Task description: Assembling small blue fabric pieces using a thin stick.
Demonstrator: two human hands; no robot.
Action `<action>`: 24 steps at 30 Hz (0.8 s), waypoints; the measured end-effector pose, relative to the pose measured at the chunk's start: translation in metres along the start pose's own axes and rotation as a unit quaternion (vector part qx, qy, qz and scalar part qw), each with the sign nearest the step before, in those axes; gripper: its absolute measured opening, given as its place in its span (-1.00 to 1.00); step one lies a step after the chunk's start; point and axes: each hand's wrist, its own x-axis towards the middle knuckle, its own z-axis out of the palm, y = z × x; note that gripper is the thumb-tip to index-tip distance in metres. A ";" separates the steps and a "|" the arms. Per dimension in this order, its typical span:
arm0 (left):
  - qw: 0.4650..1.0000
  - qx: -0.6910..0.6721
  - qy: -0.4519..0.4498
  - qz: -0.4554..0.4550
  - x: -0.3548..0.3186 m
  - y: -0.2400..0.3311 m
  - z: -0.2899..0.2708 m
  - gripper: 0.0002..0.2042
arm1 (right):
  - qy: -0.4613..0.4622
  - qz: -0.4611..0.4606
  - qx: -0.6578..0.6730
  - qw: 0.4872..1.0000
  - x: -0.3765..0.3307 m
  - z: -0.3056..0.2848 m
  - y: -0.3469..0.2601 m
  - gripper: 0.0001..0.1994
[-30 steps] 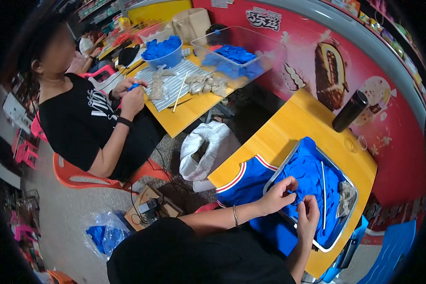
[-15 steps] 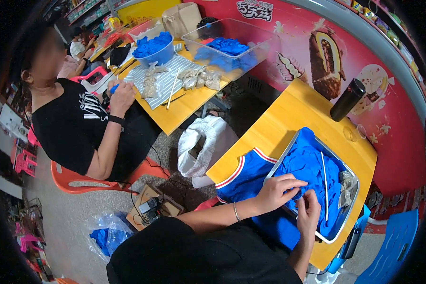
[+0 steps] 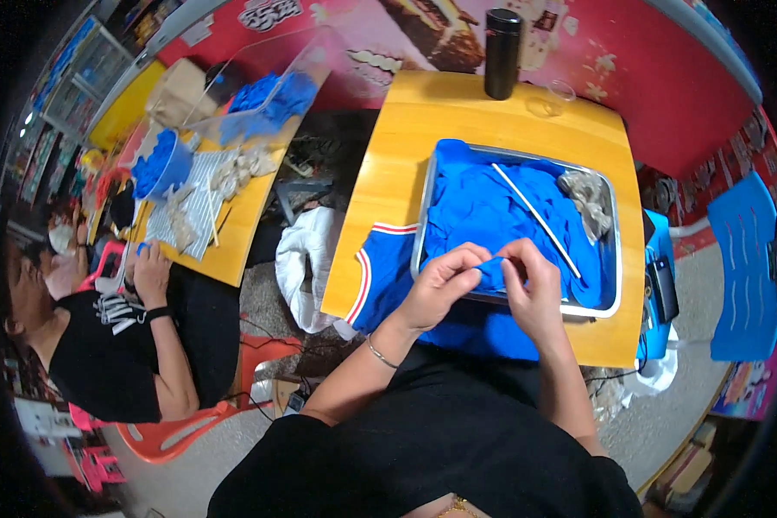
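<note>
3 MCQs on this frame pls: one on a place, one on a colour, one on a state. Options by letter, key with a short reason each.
1. Where is the white stick?
A. on the blue fabric in the metal tray
B. on the floor
C. in the left hand

2. What colour is the tall bottle?
A. white
B. black
C. green

3. What are the hands doing?
A. resting flat on the table
B. both pinching blue fabric
C. holding the bottle

Key: 1 A, it lies slantwise across the blue fabric in the metal tray. 2 B, it is dark all over. 3 B, left hand and right hand pinch the fabric between them.
</note>
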 end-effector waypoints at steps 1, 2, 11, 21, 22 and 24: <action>0.999 -0.026 0.005 -0.022 -0.001 0.000 0.000 -0.94 | 0.000 -0.022 -0.033 0.999 -0.001 -0.002 0.000 -0.92; 0.998 -0.050 0.012 -0.043 -0.004 0.000 -0.001 -0.93 | -0.001 -0.025 -0.045 0.999 -0.002 -0.002 0.002 -0.92; 0.985 0.055 -0.056 -0.151 0.009 0.028 -0.002 -0.91 | -0.029 -0.026 -0.018 0.999 -0.007 -0.016 -0.005 -0.93; 0.955 -0.223 -0.052 -0.189 0.000 0.001 0.002 -0.80 | -0.014 -0.089 -0.061 0.994 -0.001 -0.018 0.004 -0.92; 0.945 -0.256 -0.013 -0.201 0.000 -0.002 0.006 -0.82 | -0.012 -0.088 -0.062 0.994 -0.001 -0.017 0.005 -0.92; 0.946 -0.260 0.025 -0.194 0.004 -0.004 0.016 -0.90 | 0.045 0.054 0.089 0.994 -0.005 -0.014 0.009 -0.91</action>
